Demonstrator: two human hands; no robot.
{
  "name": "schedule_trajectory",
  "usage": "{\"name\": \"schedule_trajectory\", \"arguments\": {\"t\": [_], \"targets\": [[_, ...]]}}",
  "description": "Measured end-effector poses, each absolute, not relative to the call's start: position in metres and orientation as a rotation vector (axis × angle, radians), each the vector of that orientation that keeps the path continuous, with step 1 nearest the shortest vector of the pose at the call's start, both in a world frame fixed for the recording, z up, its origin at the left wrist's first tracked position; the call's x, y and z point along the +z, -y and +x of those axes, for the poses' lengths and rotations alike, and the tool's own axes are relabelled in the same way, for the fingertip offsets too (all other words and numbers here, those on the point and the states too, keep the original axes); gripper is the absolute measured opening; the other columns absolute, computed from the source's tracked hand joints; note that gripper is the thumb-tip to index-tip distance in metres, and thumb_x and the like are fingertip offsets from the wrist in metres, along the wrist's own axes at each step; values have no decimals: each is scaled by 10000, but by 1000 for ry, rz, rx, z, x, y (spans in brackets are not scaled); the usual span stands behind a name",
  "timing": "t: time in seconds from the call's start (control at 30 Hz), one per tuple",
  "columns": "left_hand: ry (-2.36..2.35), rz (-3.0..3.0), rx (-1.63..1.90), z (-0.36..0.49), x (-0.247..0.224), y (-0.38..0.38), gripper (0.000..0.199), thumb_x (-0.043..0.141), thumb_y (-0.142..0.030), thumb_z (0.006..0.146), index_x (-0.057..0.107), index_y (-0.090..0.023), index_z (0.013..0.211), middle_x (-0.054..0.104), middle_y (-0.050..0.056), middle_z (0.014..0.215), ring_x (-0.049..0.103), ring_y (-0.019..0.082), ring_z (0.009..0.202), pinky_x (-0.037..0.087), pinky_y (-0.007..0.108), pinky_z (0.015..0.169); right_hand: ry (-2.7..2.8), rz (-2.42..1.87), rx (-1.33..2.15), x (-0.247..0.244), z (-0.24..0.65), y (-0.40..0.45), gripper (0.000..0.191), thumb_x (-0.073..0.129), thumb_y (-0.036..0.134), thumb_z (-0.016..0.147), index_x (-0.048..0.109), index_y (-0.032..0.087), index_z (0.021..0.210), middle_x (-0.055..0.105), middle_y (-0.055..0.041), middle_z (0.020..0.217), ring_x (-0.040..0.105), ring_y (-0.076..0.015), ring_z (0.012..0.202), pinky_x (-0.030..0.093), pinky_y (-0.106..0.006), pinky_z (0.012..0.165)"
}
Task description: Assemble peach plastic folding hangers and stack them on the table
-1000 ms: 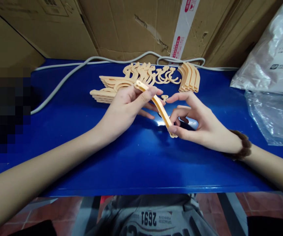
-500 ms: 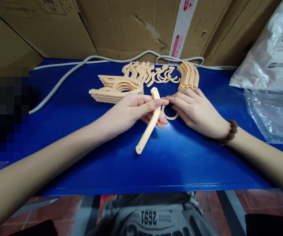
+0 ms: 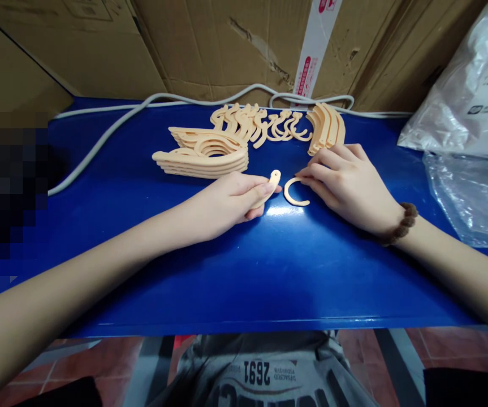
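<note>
Now the left hand [image 3: 244, 200] grips 1 cream strip [image 3: 274, 180], while the right hand [image 3: 341, 183] pinches 1 curved hook [image 3: 291, 194] over the blue table [image 3: 244, 271].

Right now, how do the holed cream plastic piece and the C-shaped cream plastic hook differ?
The piece is gripped in your left hand; the hook lies at your right hand. The piece's visible end is rounded, with a hole; the hook curls open. Both are cream.
</note>
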State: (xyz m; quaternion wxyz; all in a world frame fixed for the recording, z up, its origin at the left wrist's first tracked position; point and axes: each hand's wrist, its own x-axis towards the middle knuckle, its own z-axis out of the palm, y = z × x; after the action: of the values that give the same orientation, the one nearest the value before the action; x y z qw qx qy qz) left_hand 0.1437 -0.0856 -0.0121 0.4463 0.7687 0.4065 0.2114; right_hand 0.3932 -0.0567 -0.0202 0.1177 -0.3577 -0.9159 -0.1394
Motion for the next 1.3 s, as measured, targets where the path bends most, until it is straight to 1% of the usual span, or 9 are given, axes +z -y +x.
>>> {"name": "schedule_trajectory", "arguments": {"t": [0.2, 0.33, 0.47, 0.57, 0.7, 0.83, 1.0, 1.13, 1.3], "targets": [[-1304, 2482, 426, 146, -12, 93, 476, 305, -422, 1057, 703, -183, 950, 662, 38, 704, 598, 199, 629, 380, 301, 612, 2670, -1073, -452, -23, 390, 57, 297, 348, 275, 1048, 634, 214, 997, 650, -117, 970, 582, -312, 965, 430, -472, 859], [-1334, 2652, 323, 148, -15, 91, 522, 262, -426, 1050, 667, -182, 829, 623, 55, 631, 536, 205, 549, 289, 309, 552, 2665, -1077, -381, -22, 390, 58, 246, 365, 288, 1044, 599, 223, 1010, 657, -114, 989, 582, -312, 973, 425, -474, 874], [-1317, 2678, 357, 148, -20, 88, 551, 265, -398, 1046, 656, -193, 716, 643, 64, 628, 522, 198, 547, 241, 311, 544, 2628, -1061, -316, -19, 391, 58, 230, 365, 312, 1055, 569, 215, 1010, 656, -112, 998, 586, -297, 972, 421, -455, 867], [-1354, 2686, 372, 149, -22, 88, 598, 276, -441, 1056, 656, -193, 665, 632, 57, 596, 488, 179, 515, 201, 310, 533, 2562, -1081, -213, -17, 392, 58, 181, 408, 319, 1047, 551, 216, 1004, 660, -105, 1010, 602, -292, 979, 426, -456, 873], [-1374, 2730, 300, 150, -20, 88, 649, 288, -543, 1066, 652, -186, 665, 649, 60, 600, 531, 187, 537, 192, 295, 533, 2392, -1100, 103, -13, 391, 62, 112, 491, 316, 1023, 534, 225, 973, 663, -68, 957, 620, -255, 920, 450, -435, 872], [-1441, 2800, 133, 154, -18, 89, 590, 315, -539, 1074, 669, -176, 772, 688, 66, 649, 611, 215, 589, 175, 276, 523, 2099, -1068, 637, -11, 387, 68, 127, 565, 354, 998, 538, 242, 945, 648, -16, 888, 621, -185, 812, 502, -356, 819], [-1484, 2904, 33, 155, -19, 91, 509, 357, -545, 1067, 664, -160, 942, 700, 64, 664, 634, 228, 567, 151, 269, 487, 1730, -1066, 1179, -11, 380, 73, 78, 607, 213, 930, 565, 222, 865, 670, -6, 824, 642, -139, 749, 550, -298, 779], [-1380, 2946, 177, 153, -22, 91, 434, 404, -505, 1063, 640, -158, 953, 688, 38, 667, 620, 203, 549, 179, 259, 487, 1522, -1091, 1390, -13, 377, 74, 78, 642, 202, 886, 566, 215, 874, 658, -14, 805, 655, -134, 711, 575, -298, 744], [-1236, 2934, 402, 148, -23, 91, 375, 448, -477, 1047, 609, -171, 902, 603, -16, 588, 576, 175, 505, 206, 251, 495, 1429, -1077, 1463, -13, 378, 71, 95, 658, 183, 842, 571, 208, 871, 662, -8, 774, 656, -128, 699, 567, -266, 690]]}}
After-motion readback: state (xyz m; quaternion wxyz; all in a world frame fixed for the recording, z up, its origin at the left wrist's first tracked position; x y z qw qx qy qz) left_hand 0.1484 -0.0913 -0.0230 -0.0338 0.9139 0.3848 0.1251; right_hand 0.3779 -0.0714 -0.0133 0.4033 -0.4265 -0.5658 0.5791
